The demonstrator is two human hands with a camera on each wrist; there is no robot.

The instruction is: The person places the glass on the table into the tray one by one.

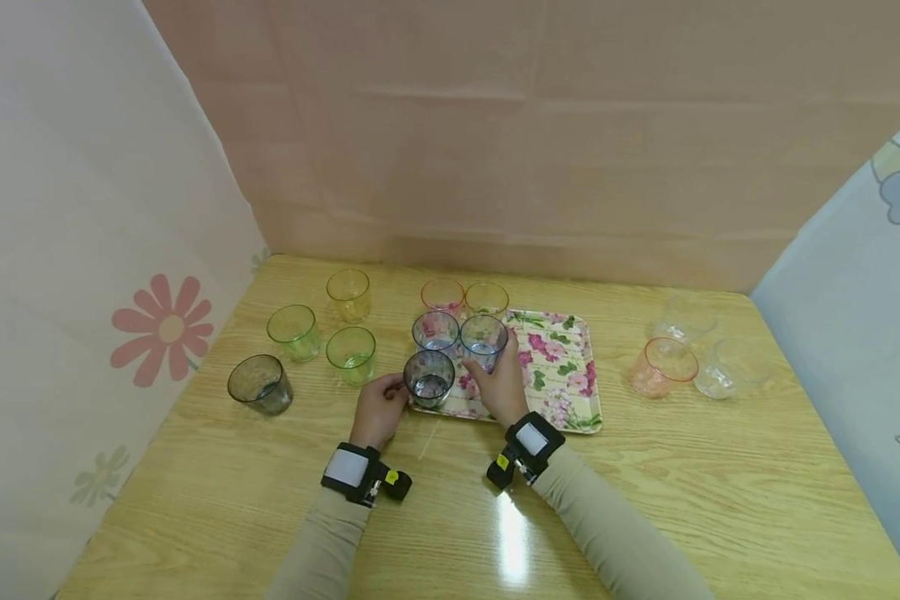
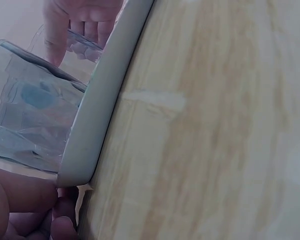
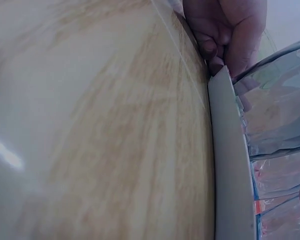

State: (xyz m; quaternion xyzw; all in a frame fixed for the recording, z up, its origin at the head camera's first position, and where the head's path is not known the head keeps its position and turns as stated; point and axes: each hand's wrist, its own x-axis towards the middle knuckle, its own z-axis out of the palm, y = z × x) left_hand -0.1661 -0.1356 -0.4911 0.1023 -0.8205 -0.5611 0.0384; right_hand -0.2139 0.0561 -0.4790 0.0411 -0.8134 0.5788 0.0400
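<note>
My right hand (image 1: 501, 390) grips a light blue glass (image 1: 483, 343) above the floral tray (image 1: 543, 379), thumb on its near side. My left hand (image 1: 379, 413) is at the tray's near left corner. Its thumb and curled fingers pinch the tray edge, as the left wrist view shows at the pale rim (image 2: 97, 107). Right beside that hand, a dark grey glass (image 1: 429, 387) stands upright on the tray. Behind it are a second bluish glass (image 1: 435, 333), a pink-rimmed glass (image 1: 442, 293) and a yellow glass (image 1: 487, 297).
Left of the tray stand a grey glass (image 1: 261, 387), two green glasses (image 1: 295, 333) and a yellow glass (image 1: 348, 297). To the right are a pink glass (image 1: 663, 368) and two clear glasses (image 1: 720, 371). A cloth backdrop (image 1: 495, 167) rises behind the wooden table (image 1: 450, 533).
</note>
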